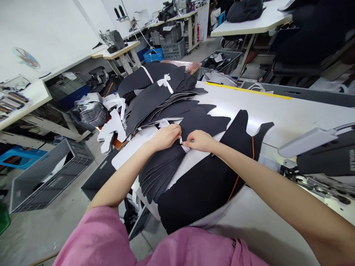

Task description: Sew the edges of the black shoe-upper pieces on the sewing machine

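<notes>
White fabric strip (183, 146) half hidden between left hand (166, 136) and right hand (199, 141)

Black cut fabric pieces (199, 125): solid matte black, unpatterned. White strip (181, 142): plain white, lying against the black. White ribbon bow (165, 82): plain white, on black. Orange cord (253, 147): single thin orange line across black. Yellow tape (249, 90): bright yellow band on a white table top (277, 107). Pink sleeve (97, 240): soft solid pink, no print. Blue crate (152, 55): bright blue. Grey crate (173, 50): grey with a lattice grid pattern. Turquoise stool (19, 157): bright turquoise-blue. Fire extinguisher (196, 33): red. Round wall sticker (26, 58): mixed blue and orange-red tones, details too small to tell.
</notes>
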Available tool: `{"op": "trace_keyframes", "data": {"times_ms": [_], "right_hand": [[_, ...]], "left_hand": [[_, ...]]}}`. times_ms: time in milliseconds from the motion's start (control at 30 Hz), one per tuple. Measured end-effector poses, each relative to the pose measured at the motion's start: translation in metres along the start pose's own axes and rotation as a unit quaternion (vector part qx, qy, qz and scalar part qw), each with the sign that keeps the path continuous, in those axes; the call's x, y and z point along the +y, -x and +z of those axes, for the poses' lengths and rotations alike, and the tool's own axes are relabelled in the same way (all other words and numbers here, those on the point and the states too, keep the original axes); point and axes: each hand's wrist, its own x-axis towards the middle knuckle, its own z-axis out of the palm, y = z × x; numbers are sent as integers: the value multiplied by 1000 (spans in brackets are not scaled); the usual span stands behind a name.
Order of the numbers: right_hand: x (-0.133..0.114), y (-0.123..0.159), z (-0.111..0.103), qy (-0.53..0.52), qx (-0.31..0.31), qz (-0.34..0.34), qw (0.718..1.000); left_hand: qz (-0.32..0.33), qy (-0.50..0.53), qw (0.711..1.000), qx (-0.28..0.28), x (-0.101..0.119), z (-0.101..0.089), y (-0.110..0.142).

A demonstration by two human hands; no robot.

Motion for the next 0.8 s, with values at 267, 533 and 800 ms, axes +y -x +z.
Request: {"op": "trace_keyframes", "data": {"times_ms": [267, 533, 800], "right_hand": [[-10, 25, 3, -36, 6, -42, 998], [8, 112, 19, -16, 28, 4, 999], [19, 140, 35, -3, 62, -15, 998]], "left_hand": [[-151, 56, 982, 99, -24, 9, 7], [-227, 84, 962, 128, -7, 6, 23], [-255, 71, 964, 15, 57, 21, 8]]}}
